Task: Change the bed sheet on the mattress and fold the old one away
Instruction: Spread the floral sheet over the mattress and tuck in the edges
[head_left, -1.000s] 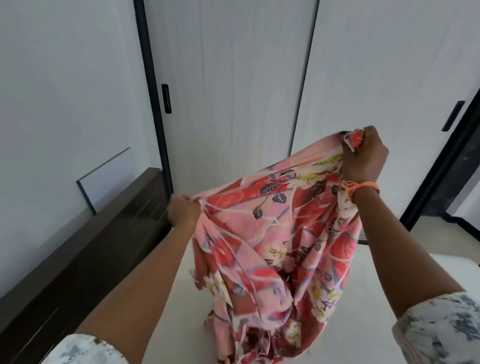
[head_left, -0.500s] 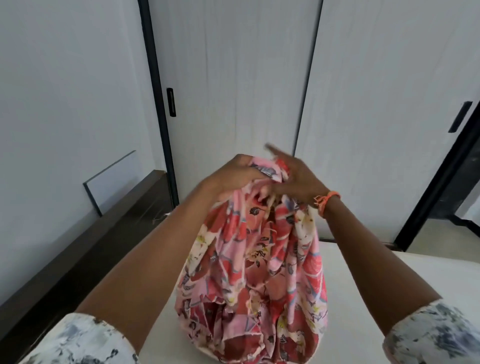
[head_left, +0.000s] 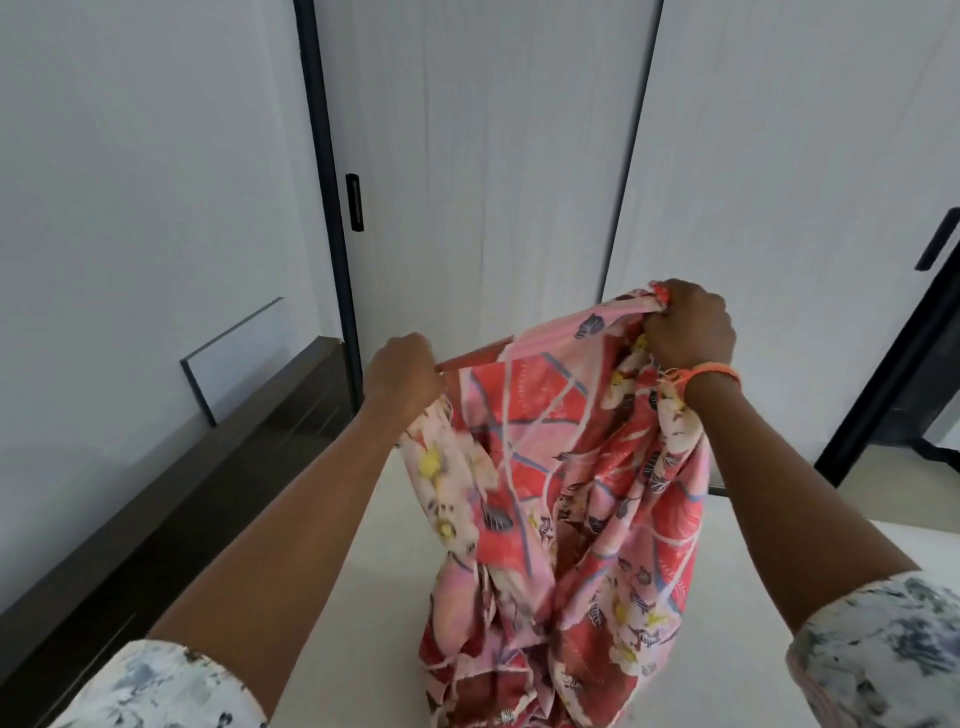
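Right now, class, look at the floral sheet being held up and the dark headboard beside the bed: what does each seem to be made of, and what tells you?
Floral sheet: thin woven cloth, likely cotton or a blend, slightly shiny; it drapes in soft folds between the left hand and right hand. Headboard: dark wood or veneer, glossy; faint streaks and reflections show.

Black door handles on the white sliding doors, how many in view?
2: one black recessed door handle on the left white door's edge, another black door handle at far right, partly cut off. Others may be out of frame.
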